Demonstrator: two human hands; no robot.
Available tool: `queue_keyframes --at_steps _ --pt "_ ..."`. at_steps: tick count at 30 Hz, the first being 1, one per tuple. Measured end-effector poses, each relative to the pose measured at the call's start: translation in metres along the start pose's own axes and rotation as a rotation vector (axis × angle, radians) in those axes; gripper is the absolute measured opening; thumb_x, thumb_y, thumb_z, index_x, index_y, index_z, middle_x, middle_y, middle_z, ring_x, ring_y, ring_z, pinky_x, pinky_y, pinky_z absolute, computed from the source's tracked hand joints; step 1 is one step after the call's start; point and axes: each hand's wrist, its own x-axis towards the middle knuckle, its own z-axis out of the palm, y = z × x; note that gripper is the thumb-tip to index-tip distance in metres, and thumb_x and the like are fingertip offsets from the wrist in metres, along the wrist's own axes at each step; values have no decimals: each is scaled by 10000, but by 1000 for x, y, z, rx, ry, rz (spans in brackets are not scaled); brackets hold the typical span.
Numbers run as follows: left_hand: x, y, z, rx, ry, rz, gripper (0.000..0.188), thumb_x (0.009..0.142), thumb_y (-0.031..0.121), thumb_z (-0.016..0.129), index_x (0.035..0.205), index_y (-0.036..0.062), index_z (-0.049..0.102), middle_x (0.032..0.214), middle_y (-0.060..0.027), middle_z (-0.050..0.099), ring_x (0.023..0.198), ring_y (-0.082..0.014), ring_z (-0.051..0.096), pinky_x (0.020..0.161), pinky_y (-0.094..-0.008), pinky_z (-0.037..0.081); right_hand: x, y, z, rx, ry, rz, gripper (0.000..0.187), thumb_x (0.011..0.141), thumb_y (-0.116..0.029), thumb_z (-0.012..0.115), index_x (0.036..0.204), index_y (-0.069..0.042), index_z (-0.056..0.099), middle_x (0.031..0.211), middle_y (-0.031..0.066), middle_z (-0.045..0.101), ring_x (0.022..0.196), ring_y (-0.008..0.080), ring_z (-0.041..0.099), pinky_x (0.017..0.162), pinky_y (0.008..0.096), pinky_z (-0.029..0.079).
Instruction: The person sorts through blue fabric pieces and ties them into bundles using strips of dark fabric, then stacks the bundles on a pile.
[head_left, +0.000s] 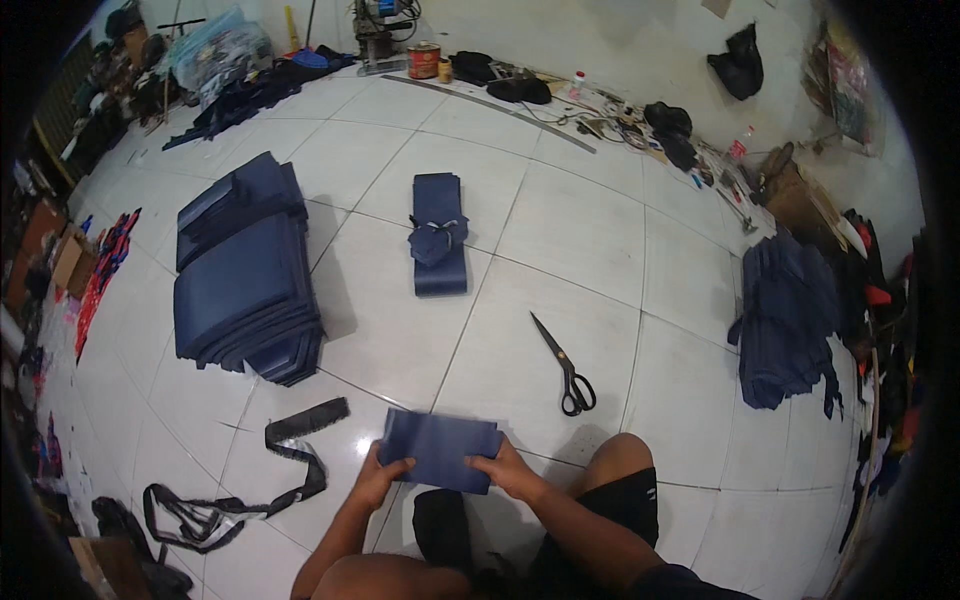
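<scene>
Between my two hands is a rectangular stack of dark blue fabric pieces (438, 446), held a little above the tiled floor. My left hand (377, 480) grips its left edge with the thumb on top. On the right edge my right hand (514, 472) is closed in the same way. Beyond the stack lies a narrow blue fabric bundle (438, 275), with a small tied piece across its middle. Large fabric scissors (563, 362) with black handles rest on the floor ahead and to the right, nearly closed. How many layers I hold cannot be told.
Tall stacks of blue cut fabric (245, 285) stand at left. A crumpled black strip (300, 425) lies near my left arm. At right is a heap of blue cloth (785, 320). Along the wall sit a red can (423, 61), a long metal ruler (490, 105) and cables.
</scene>
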Motion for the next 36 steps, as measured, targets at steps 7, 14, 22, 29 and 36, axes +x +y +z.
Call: queue_keyframes --at_steps 7,14,22,29,36 --pt "20 -5 -19 14 -129 77 713 816 78 753 1420 5 380 1319 -135 555 1224 -264 535 1066 -381 415 6 -26 6 -279 32 -225 690 883 -138 742 1366 57 288 1246 192 540 1178 234 536 1024 357 443" --pt "57 -24 -24 207 -201 585 817 771 -64 745 1441 51 293 1385 -144 494 1309 -249 473 1090 -363 382 31 -20 -8 -470 -74 -494 818 763 -37 806 1389 -94 283 1419 185 470 1338 285 470 1066 355 413" --pt "63 -29 -16 295 -183 564 872 720 -70 757 1449 72 300 1439 -152 439 1277 -229 474 1083 -360 383 40 -7 -23 -500 -7 -480 981 724 -100 821 1506 -99 228 1448 175 422 1300 307 477 1085 395 405" --pt "67 -19 -22 322 -230 675 698 746 -12 782 1327 43 398 1333 -149 531 1216 -214 527 1025 -352 439 35 -32 -4 -519 92 -319 708 737 -211 855 1302 -15 475 1159 152 612 1161 300 591 985 406 473" --pt "90 46 -12 264 -63 301 554 839 182 748 1250 -114 523 1107 -154 669 966 -200 654 875 -317 520 68 -89 -6 -569 56 -188 752 800 -517 770 1228 62 553 1170 269 653 1110 349 640 914 369 513"
